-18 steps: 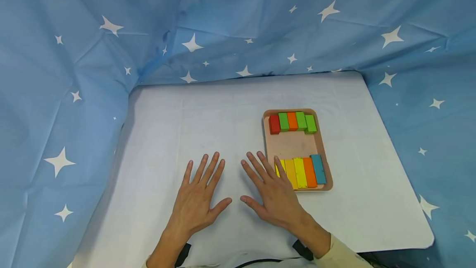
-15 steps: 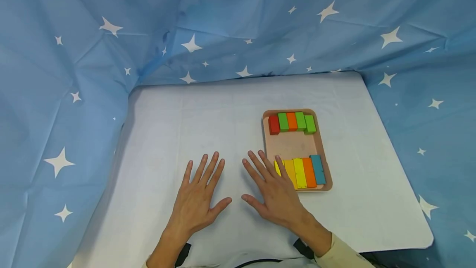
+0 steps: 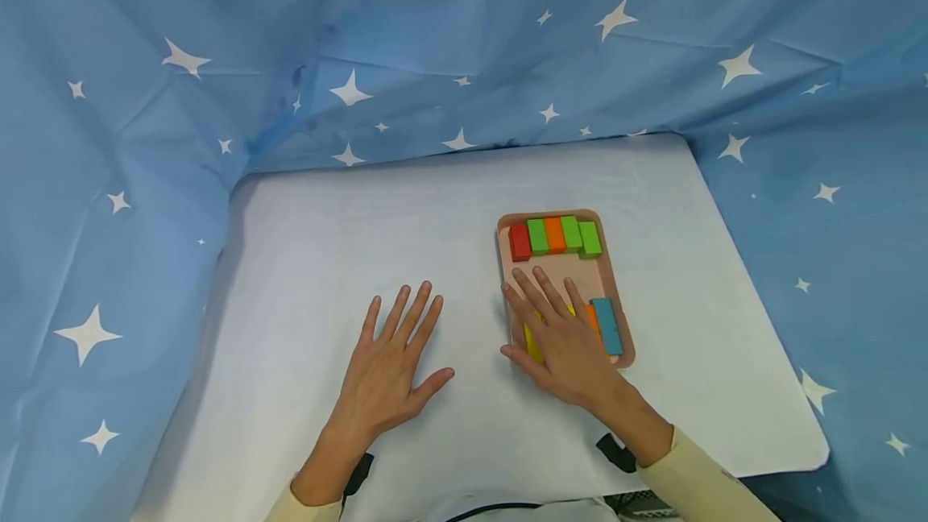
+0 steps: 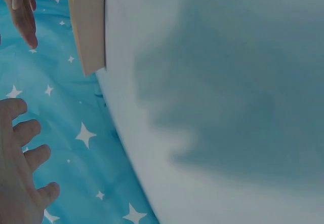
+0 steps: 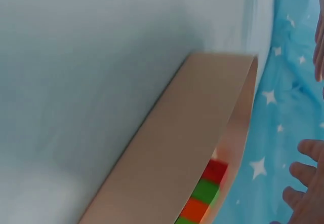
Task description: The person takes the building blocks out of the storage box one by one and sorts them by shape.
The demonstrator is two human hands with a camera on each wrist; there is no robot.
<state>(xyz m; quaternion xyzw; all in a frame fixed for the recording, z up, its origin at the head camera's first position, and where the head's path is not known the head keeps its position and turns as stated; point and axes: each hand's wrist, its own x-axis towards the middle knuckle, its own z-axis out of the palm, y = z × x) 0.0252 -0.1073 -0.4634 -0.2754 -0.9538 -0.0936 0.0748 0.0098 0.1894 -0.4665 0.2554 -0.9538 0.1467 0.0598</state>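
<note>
While the left hand lies flat on the white table with fingers spread and gripping nothing, the right hand hangs over the near end of the tan tray, fingers straight and loose across the yellow, orange and blue blocks. Can't tell if it actually touches them. Looks like the reach-in step to me, before any grab. Next it'd need to pick one block and pinch its sides cleanly, since they sit packed tight together. A second row of red, green and orange blocks lines the far end.
</note>
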